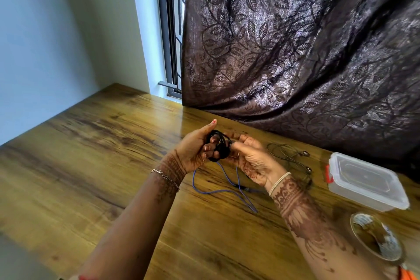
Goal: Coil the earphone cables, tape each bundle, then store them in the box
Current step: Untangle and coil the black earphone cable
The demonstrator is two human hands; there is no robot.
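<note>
Nine entries, by size. Curtain (295, 41): dark, leaf-patterned, fills the upper right and drapes onto the far table edge. Table (91, 154): wood-grain work surface across the lower frame. Box (363, 182): clear plastic, lid on, right edge, probably parked within reach for storing later. Tape roll (375, 236): lower right, in front of the box, handy for binding. Left hand (193, 148): centre, fingers curled through the black coil (220, 145) as a former, thumb out. Right hand (252, 159): pinches the coil's right side, apparently so the loops cannot spring. Black coil: held above the table between both hands. Blue cable (218, 191): loose below the hands; cannot tell whether it joins the coil. Dark earphones (293, 159): uncoiled, between right hand and box.
</note>
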